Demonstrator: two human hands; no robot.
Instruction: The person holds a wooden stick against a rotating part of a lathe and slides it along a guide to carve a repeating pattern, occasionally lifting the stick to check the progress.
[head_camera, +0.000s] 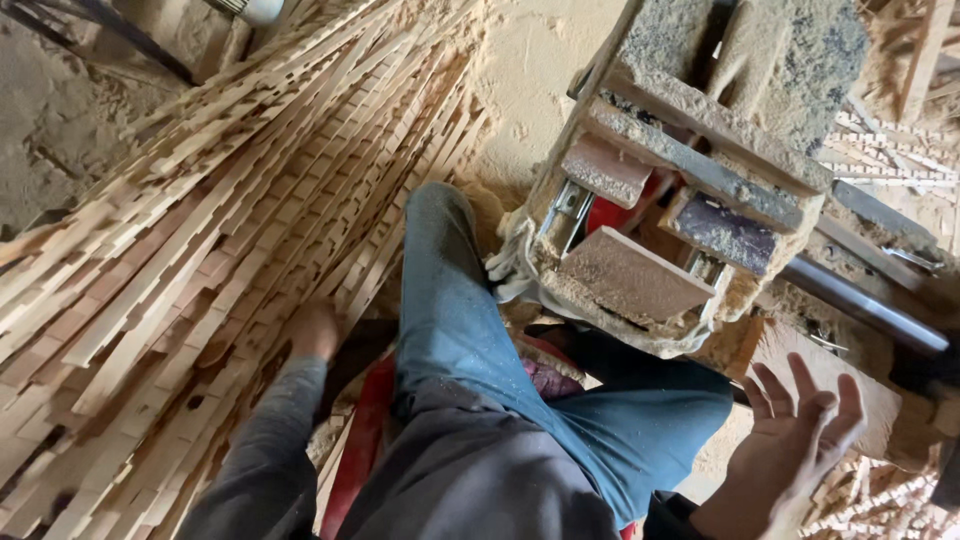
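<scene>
My left hand reaches down into a large heap of thin pale wooden strips at the left; its fingers are buried among the strips, so I cannot see what they grip. My right hand hovers at the lower right with fingers spread, holding nothing, just in front of a wooden block beside the machine. My legs in blue jeans stretch up the middle of the view, and I sit on something red.
A sawdust-coated machine with metal plates and a steel bar stands at the upper right. Sawdust covers the floor. More cut strips lie at the far right and lower right.
</scene>
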